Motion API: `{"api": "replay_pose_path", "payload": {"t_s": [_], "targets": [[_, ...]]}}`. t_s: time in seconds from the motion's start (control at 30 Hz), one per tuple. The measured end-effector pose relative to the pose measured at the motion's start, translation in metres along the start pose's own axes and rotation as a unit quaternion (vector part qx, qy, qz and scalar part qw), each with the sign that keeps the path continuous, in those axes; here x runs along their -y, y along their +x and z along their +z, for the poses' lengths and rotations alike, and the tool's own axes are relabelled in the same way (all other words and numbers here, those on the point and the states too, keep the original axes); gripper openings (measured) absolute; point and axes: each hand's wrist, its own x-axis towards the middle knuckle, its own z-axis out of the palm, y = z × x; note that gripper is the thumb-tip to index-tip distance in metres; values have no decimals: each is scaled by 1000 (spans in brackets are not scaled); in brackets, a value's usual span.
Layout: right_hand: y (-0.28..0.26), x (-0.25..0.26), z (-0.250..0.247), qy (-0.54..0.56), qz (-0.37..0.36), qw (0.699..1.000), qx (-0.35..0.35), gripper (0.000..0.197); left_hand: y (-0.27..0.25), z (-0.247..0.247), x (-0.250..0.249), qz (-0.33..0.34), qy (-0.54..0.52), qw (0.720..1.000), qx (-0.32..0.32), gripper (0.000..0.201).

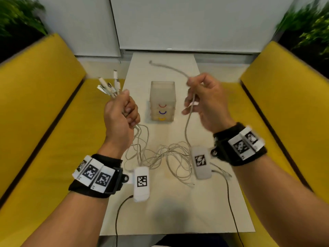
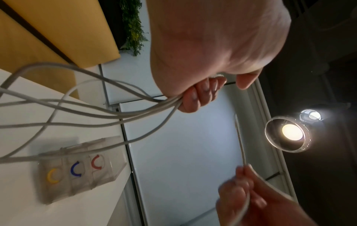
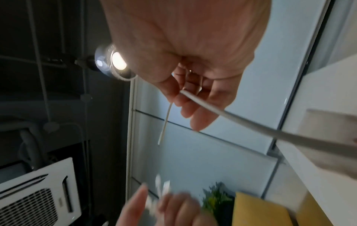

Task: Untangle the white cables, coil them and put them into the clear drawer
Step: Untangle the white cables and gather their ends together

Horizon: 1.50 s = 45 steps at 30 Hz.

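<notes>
In both hands — white cables [image 1: 156, 157]

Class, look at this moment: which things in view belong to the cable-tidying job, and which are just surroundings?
Part of the job:
- white cables, still tangled on the table
- bundle of plug ends, gripped by the left hand
- single cable, pinched by the right hand
- clear drawer unit, drawers closed

Just surroundings:
- table
- yellow benches
- plants
- lamp
</notes>
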Motion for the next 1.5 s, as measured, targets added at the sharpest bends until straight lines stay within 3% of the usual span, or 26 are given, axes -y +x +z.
{"api": "replay_pose_path", "payload": {"t_s": [0.2, 0.33, 0.43, 0.53, 0.63, 0.73, 0.9, 1.13, 1.5], "targets": [[-27, -40, 58, -1, 8, 999, 45, 17, -4, 17, 13, 8, 52, 999, -2, 39], [-35, -53, 74, -46, 10, 996, 81, 21, 0, 19, 14, 32, 129, 988, -73, 35], [-32, -58, 71, -87, -2, 992, 96, 25, 1, 17, 16, 34, 140, 985, -96, 45], [-27, -74, 58, -137, -2, 979, 153, 29, 1, 15, 13, 39, 111, 988, -100, 49], [-32, -101, 32, -188, 37, 962, 194, 32, 7, 7, 3, 61, 51, 991, -103, 45], [-37, -132, -4, -200, 121, 956, 179, 32, 11, -2, -8, 62, 17, 991, -119, 45], [-29, -176, -64, -295, 163, 936, 105, 17, 11, -8, -32, 69, -32, 982, -170, 49], [-20, -194, -112, -194, 276, 941, -15, 15, 17, -16, -62, 89, -86, 975, -184, 49], [-13, -186, -106, -136, 324, 936, -39, 58, 28, -35, -82, 118, -171, 970, -127, 60]]}}
